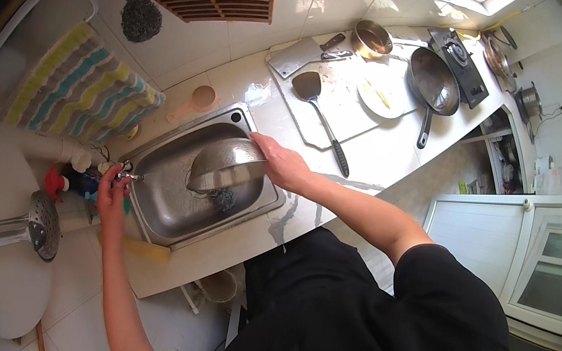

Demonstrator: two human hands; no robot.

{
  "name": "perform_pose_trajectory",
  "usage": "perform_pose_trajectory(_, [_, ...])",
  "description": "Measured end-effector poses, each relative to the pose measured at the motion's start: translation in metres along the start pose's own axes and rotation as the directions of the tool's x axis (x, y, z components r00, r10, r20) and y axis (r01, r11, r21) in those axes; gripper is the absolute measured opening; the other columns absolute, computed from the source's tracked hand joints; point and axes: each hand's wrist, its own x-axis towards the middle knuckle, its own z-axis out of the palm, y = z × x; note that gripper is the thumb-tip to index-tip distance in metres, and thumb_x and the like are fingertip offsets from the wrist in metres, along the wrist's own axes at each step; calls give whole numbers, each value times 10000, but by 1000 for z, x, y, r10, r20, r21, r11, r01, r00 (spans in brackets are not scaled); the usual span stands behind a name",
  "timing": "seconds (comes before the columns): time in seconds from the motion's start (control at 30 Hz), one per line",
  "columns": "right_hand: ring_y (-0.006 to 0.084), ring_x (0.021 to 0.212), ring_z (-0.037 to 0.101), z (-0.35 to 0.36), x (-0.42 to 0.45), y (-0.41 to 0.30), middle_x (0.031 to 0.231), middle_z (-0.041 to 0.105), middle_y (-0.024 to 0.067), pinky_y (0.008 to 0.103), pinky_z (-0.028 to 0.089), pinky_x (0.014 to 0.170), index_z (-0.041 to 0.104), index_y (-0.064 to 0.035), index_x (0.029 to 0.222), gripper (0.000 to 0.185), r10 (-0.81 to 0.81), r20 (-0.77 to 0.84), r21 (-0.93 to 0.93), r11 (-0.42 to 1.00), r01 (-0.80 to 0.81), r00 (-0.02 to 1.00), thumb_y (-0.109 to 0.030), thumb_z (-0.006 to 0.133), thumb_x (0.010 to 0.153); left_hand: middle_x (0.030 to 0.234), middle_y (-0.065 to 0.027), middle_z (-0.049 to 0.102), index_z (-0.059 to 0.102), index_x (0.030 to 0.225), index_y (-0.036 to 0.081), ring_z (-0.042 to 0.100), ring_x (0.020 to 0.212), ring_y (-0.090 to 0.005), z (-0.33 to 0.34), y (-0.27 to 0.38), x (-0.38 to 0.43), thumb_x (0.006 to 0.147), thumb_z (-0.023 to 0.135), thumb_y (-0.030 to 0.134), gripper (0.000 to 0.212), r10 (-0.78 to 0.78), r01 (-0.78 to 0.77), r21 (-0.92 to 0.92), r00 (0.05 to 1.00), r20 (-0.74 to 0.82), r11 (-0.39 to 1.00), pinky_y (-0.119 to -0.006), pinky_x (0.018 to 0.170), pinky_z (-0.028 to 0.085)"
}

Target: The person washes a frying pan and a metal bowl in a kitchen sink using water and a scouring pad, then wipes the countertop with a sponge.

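Note:
My right hand [285, 165] grips the rim of a metal bowl [226, 159], which is tilted on its side over the stainless steel sink [161, 212]. Beneath the bowl, a steel wool scrubber [223, 199] lies on the sink floor. At the sink's left end, the fingers of my left hand [114, 191] are closed around the small metal tap [127, 173]. The hand hides part of the tap's handle, and I cannot tell whether water is running.
Right of the sink lie a spatula [322, 116], a cleaver [294, 57], a white plate [380, 97] and a black frying pan [434, 81]. A saucepan [371, 39] stands near the gas stove [459, 60]. Left hang a striped towel [81, 88] and a skimmer [44, 227].

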Motion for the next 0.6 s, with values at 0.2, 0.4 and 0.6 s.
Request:
perform_pose_trajectory(0.2, [261,936,666,-22,-111,40,1150,602,153,384,604,706,483,-26,1265,399,617,283,757,327,-566,735,-119,421,881,1213,-112,598,478,1370,82,668,835,-136,20,-7,11,935,409,11,446,-48,44,80,998,49,996,-257,679,529])
perform_pose_trajectory(0.4, [255,899,657,-82,-223,106,1043,655,128,425,573,775,549,-17,1159,319,877,240,891,-28,-454,416,-147,469,879,958,-89,654,619,1034,34,627,716,-175,25,-8,10,825,411,-41,303,42,-28,261,998,-47,965,-291,676,511])
perform_pose_trajectory(0.6, [249,851,648,-125,-328,165,980,656,122,374,552,728,558,-8,1109,283,963,218,937,-163,-308,156,-139,492,867,830,-95,625,592,802,12,602,709,-205,28,-39,-9,820,434,-32,165,494,-456,517,867,72,725,-304,664,483])
